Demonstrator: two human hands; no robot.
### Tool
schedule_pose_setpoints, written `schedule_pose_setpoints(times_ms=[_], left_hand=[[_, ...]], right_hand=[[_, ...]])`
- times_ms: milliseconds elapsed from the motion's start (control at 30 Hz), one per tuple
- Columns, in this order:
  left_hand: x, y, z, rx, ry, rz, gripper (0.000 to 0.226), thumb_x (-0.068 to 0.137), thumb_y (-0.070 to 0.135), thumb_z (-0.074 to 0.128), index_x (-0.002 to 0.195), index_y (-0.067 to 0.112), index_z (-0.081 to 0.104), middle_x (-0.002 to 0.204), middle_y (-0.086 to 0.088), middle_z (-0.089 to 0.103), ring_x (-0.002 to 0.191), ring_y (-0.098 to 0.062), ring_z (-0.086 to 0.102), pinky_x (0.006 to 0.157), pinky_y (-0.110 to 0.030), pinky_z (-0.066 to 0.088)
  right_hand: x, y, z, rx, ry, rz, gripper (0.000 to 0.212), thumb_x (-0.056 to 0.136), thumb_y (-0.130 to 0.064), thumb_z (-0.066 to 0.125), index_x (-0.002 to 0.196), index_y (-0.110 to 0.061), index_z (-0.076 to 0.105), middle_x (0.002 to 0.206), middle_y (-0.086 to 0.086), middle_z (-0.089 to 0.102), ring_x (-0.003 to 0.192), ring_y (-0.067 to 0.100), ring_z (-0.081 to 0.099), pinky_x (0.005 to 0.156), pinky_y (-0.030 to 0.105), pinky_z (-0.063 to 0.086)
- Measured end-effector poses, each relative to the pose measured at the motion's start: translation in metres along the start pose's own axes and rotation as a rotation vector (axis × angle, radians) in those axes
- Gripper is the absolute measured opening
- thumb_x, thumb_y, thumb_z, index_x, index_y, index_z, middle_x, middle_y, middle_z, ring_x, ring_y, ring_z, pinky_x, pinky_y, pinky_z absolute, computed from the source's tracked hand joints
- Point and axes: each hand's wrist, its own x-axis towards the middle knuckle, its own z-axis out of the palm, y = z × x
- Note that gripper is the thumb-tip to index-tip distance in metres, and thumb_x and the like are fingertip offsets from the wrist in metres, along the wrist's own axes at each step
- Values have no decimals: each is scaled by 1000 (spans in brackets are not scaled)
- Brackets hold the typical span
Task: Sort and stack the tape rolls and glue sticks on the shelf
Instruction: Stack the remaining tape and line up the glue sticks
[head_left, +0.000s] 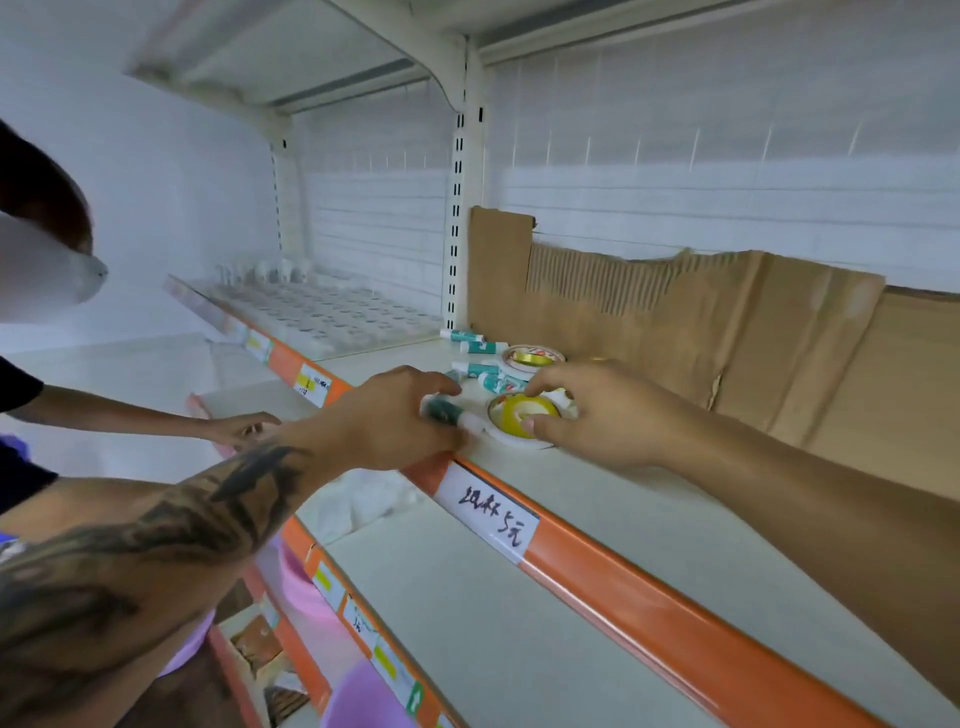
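Note:
On the white shelf (597, 499), near its orange front edge, my left hand (395, 415) grips a green and white glue stick (449, 413) lying on its side. My right hand (608, 415) pinches a yellow tape roll (522, 410) with a white rim, thumb in front and fingers behind it. A second tape roll (535, 357) lies flat further back. Several more glue sticks (478, 343) lie scattered between the two rolls and behind them.
Brown cardboard (727, 332) leans against the shelf's back wall at right. A white upright post (460, 208) divides the bays; the left bay holds a white tray of small items (322, 312). Another person's hand (244, 428) reaches in at left. Lower shelves hold pink and purple goods.

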Motion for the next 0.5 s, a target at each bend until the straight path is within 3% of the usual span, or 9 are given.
schedule_pose_setpoints(times_ms=[200, 367, 500], left_hand=[[41, -16, -8, 153, -142, 212, 39, 89, 37, 69, 126, 48, 65, 131, 15, 61, 125, -16, 54, 107, -39, 44], [59, -27, -7, 279, -89, 384, 30, 92, 43, 64, 122, 44, 66, 122, 19, 63, 117, -10, 55, 102, -37, 38], [68, -37, -4, 195, -110, 497, 21, 91, 43, 68, 112, 40, 69, 112, 19, 67, 105, -11, 61, 94, -35, 50]], right_hand=[[29, -4, 21, 16, -22, 81, 35, 83, -53, 71, 114, -38, 69, 111, -12, 68, 101, 11, 61, 87, 34, 53], [39, -13, 26, 29, 11, 199, 33, 81, -55, 75, 107, -36, 70, 103, -12, 67, 91, 9, 61, 80, 32, 53], [40, -26, 21, 20, 61, 265, 40, 79, -51, 77, 114, -36, 68, 112, -10, 65, 91, 9, 60, 80, 30, 51]])
